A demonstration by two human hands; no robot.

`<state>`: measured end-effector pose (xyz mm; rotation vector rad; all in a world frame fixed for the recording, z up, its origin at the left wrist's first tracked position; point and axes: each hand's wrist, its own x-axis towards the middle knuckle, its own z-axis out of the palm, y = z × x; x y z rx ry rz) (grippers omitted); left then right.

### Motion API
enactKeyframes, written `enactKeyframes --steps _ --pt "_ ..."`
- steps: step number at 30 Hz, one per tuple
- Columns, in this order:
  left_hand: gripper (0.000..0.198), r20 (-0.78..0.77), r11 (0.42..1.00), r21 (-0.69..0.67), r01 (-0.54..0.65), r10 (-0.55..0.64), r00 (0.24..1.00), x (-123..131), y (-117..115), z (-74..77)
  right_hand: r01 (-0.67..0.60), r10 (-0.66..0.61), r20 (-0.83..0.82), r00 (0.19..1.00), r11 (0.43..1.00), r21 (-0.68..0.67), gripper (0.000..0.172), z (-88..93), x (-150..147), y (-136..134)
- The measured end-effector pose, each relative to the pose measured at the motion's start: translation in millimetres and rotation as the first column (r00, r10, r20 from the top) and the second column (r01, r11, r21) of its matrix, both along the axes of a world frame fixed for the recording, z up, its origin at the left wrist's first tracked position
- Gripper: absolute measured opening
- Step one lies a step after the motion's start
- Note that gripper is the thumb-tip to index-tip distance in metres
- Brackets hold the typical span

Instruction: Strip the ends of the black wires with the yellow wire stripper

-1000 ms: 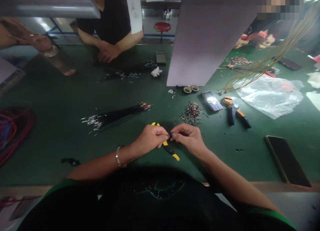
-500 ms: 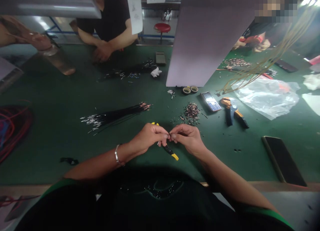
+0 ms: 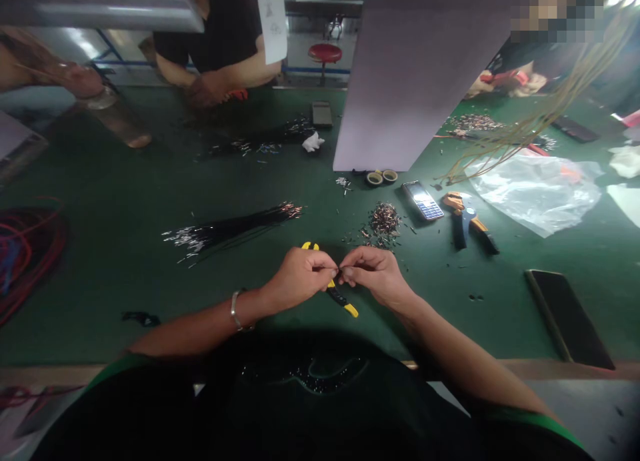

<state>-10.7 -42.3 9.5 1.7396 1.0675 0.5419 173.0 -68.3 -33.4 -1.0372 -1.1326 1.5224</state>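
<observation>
My left hand (image 3: 301, 278) and my right hand (image 3: 377, 276) meet fingertip to fingertip in front of my chest. Each is closed in a pinch between thumb and forefinger, and something dark and tiny shows where they meet, too small to name. Beneath the left hand lies a yellow-and-black hand tool (image 3: 343, 301), partly covered by it. A bundle of black wires (image 3: 235, 229) rests beyond my left hand, silvery tips to the left and copper-coloured ends to the right. Just past my right hand is a heap of small copper and dark pieces (image 3: 385, 219).
Right of the heap lie a keypad phone (image 3: 424, 202), an orange-and-black wire stripper (image 3: 469, 221) and a clear plastic bag (image 3: 540, 191). A smartphone (image 3: 567, 318) sits near the front edge. A pale panel (image 3: 395, 81) stands ahead. Red cable coils (image 3: 30, 261) lie left. Co-workers sit opposite.
My left hand's lower fingers have curled in, uncovering more of the yellow-and-black tool. My right hand stays nearly still. Across the table, a red object now shows by a co-worker's hands.
</observation>
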Motion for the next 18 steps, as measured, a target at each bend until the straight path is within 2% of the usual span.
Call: enactKeyframes --steps 3,6,8,10,12,14,16,18 --pt "0.02 -0.045 0.98 0.197 0.008 0.001 0.999 0 -2 -4.8 -0.017 0.017 0.025 1.0 1.0 0.011 0.014 1.7 0 -2" --pt "0.02 -0.074 0.923 0.378 0.067 -0.042 0.996 1 -5 -9.5 -0.025 0.021 0.081 0.997 0.998 0.051 0.013 4.0 1 -4" --pt "0.021 -0.11 0.882 0.458 0.111 -0.068 0.992 0 -6 -10.9 -0.021 0.011 0.129 0.992 0.997 0.076 0.01 5.4 1 -5" --pt "0.021 -0.146 0.867 0.481 0.131 -0.068 0.987 0 -7 -9.8 -0.02 -0.003 0.191 0.981 0.993 0.117 0.008 6.7 0 -6" --pt "0.021 -0.177 0.891 0.434 0.133 -0.06 0.982 -1 -7 -6.7 -0.011 -0.042 0.281 0.959 0.983 0.186 0.006 7.7 -1 -8" --pt "0.02 -0.184 0.946 0.3 0.121 -0.067 0.981 -1 -5 -2.8 0.014 -0.134 0.39 0.911 0.955 0.296 0.004 8.2 -3 -9" --pt "0.018 -0.147 0.989 0.1 0.112 -0.096 0.984 -1 -2 0.0 0.003 -0.245 0.49 0.837 0.897 0.443 0.006 8.8 -3 -9" --pt "0.017 -0.065 0.99 -0.087 0.107 -0.113 0.991 -1 1 0.3 -0.051 -0.346 0.548 0.762 0.811 0.583 0.009 9.7 -3 -8"
